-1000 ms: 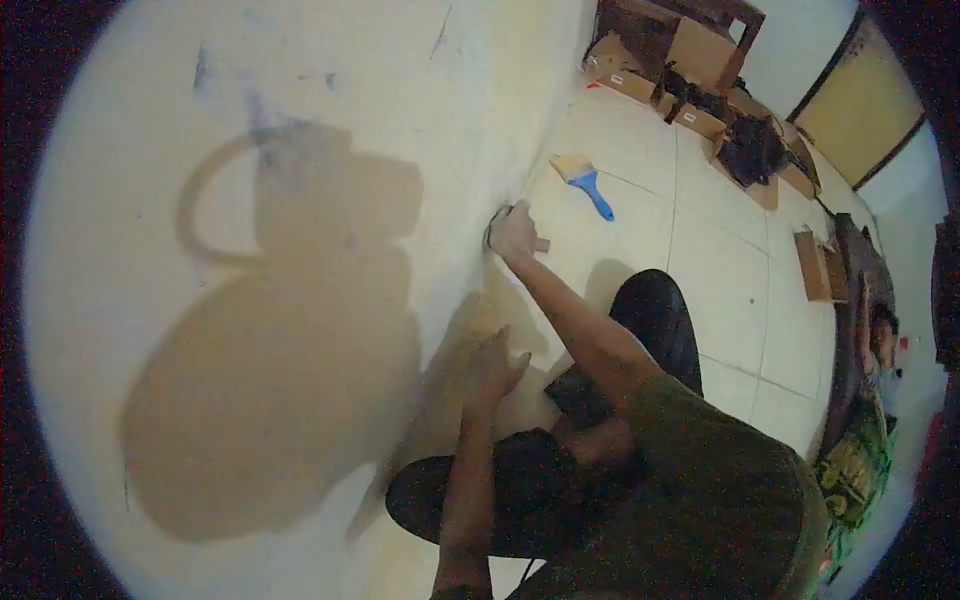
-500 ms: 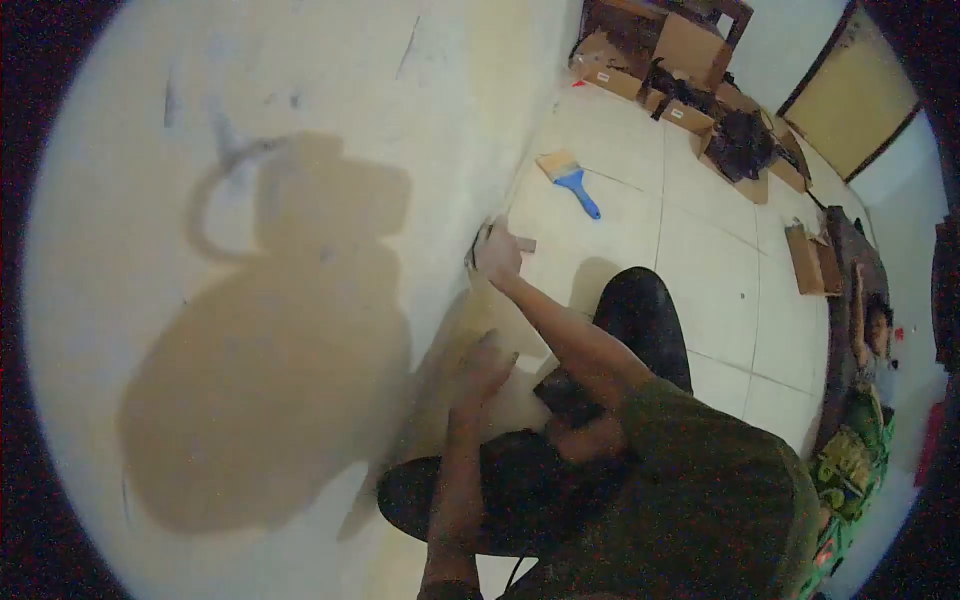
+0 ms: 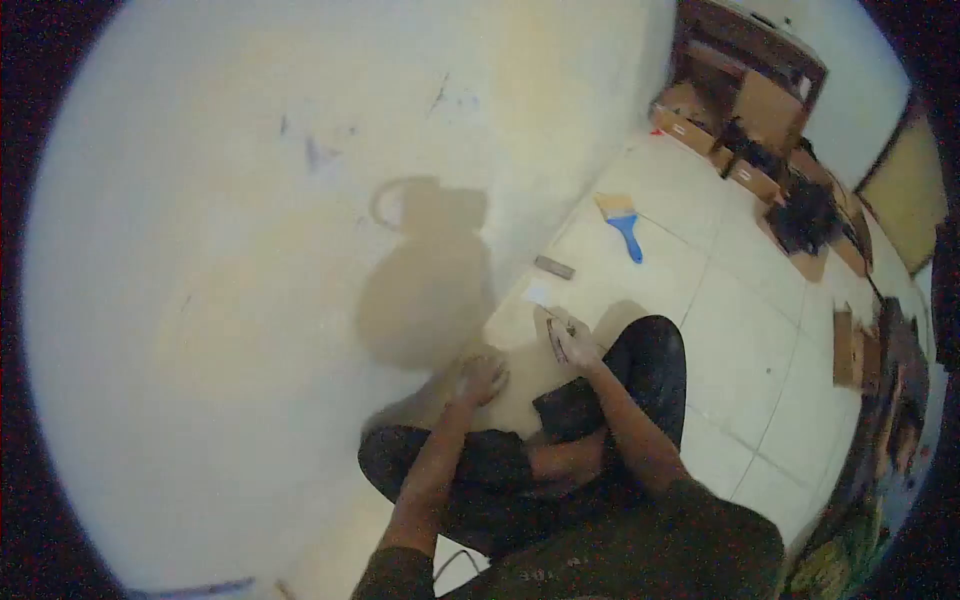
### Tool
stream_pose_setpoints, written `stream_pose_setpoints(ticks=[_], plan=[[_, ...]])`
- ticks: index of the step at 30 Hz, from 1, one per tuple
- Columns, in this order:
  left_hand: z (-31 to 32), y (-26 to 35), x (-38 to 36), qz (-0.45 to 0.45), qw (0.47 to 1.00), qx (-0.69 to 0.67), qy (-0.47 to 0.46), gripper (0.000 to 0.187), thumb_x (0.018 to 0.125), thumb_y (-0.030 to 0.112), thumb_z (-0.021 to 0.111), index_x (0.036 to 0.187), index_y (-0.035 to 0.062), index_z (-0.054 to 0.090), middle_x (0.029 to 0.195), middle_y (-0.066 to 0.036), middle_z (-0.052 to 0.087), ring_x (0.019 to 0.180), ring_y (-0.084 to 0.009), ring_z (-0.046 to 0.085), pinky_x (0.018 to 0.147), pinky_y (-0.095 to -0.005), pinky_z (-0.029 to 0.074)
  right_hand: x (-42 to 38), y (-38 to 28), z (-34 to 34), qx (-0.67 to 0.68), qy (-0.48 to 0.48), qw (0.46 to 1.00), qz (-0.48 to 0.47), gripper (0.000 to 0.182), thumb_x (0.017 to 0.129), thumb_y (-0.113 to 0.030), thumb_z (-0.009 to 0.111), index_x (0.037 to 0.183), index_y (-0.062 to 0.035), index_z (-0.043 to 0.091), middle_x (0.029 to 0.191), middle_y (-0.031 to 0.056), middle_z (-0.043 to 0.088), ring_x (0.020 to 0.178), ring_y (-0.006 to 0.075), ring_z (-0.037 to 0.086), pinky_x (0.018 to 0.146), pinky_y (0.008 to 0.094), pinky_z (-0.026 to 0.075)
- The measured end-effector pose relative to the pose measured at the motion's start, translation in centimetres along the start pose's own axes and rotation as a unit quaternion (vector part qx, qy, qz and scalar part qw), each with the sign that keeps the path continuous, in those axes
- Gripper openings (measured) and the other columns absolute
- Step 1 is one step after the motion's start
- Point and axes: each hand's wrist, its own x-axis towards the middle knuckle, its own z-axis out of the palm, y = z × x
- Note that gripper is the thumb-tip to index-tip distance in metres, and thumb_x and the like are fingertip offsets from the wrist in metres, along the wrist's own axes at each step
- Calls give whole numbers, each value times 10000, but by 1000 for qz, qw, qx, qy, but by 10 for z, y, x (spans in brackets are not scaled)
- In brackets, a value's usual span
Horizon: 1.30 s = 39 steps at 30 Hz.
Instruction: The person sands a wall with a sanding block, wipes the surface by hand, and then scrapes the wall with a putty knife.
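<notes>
My left hand [image 3: 481, 379] is low beside the foot of the wall [image 3: 280, 260], fingers bent, their tips hard to make out. My right hand [image 3: 573, 343] is over the floor in front of my knee, closed round a small thin object that I cannot make out. Just beyond it lie a small white piece [image 3: 538, 292] and a grey-brown block [image 3: 554, 267]. Farther off, a wide brush [image 3: 625, 228] with a blue handle and pale bristles rests on the tiles.
Open cardboard boxes [image 3: 755, 180] holding dark items stand by a dark wooden cabinet [image 3: 750, 40] at the upper right. Another carton [image 3: 856, 348] is at the right. My crossed legs [image 3: 640, 370] are below my hands. My shadow falls on the wall.
My right hand has drawn back from the wall's foot toward my knee, uncovering the block and the white piece. The view has shifted, and my shadow looks smaller.
</notes>
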Motion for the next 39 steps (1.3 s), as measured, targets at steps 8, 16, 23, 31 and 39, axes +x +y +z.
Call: stream_pose_setpoints(ticks=[8, 16, 23, 31, 39], plan=[[-12, 25, -17, -168, 971, -163, 48, 408, 972, 444, 603, 1162, 96, 698, 1157, -181, 699, 1058, -362, 664, 963, -489, 517, 6, 1, 18, 31, -3, 999, 21, 382, 1094, -338, 496, 970, -15, 657, 670, 54, 602, 561, 155, 601, 554, 342, 510], [41, 76, -4, -173, 748, -589, 251, 544, 1008, 457, 638, 1397, 81, 584, 1169, -95, 692, 1033, -226, 677, 893, -390, 559, 2, 29, 39, -319, 59, 906, -273, 276, 970, -252, 618, 969, 4, 720, 862, 216, 731, 712, 334, 704, 696, 405, 550], [76, 71, 20, -41, 780, -541, 311, 597, 1042, 498, 580, 1397, 19, 545, 1221, -99, 673, 1055, -162, 638, 888, -333, 532, 11, 38, 33, -170, -2, 974, -150, 253, 944, -227, 703, 1051, -3, 755, 878, 156, 760, 766, 239, 736, 677, 353, 575], [-3, 93, 22, -137, 769, -565, 266, 379, 1029, 409, 642, 1018, 33, 685, 797, -26, 676, 708, -132, 657, 617, -326, 538, 20, 18, 23, 65, -60, 995, -42, 278, 913, -208, 734, 1081, 8, 690, 942, 142, 738, 744, 189, 706, 619, 337, 559], [18, 89, 33, -112, 842, -467, 246, 343, 985, 199, 718, 1221, -25, 608, 956, -124, 740, 816, -194, 724, 753, -340, 605, 5, 2, 14, -95, 44, 991, -80, 245, 860, -188, 716, 1032, -15, 710, 971, 151, 736, 866, 289, 713, 803, 411, 562]])
